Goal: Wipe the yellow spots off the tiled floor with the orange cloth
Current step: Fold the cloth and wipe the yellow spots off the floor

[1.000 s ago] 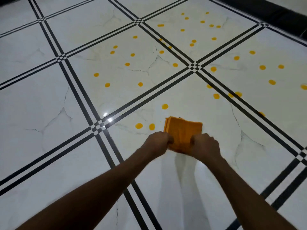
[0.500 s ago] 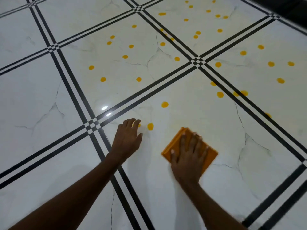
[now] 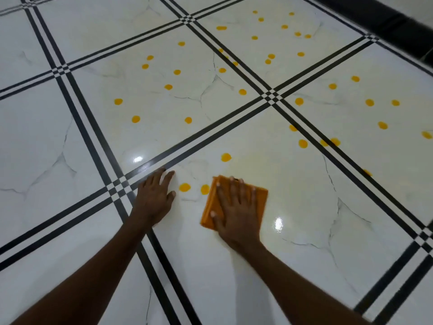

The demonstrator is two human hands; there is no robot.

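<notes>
My right hand (image 3: 236,209) lies flat, fingers spread, on the folded orange cloth (image 3: 260,198) and presses it to the white tiled floor (image 3: 304,219). My left hand (image 3: 155,195) rests flat and open on the floor left of the cloth, holding nothing. Two yellow spots (image 3: 184,187) (image 3: 205,189) sit between my hands, the right one touching the cloth's left edge. Another yellow spot (image 3: 226,157) lies just beyond the cloth. Several more yellow spots (image 3: 177,72) dot the farther tiles.
Black double grout lines (image 3: 117,191) cross the floor in a grid. A faint yellowish smear (image 3: 253,160) shows beyond the cloth. A dark skirting or wall base (image 3: 386,22) runs along the far right corner.
Both hands first gripped the cloth together. My left hand let go and settled flat on the floor. My right hand flattened on the cloth and slid it left toward the two near spots.
</notes>
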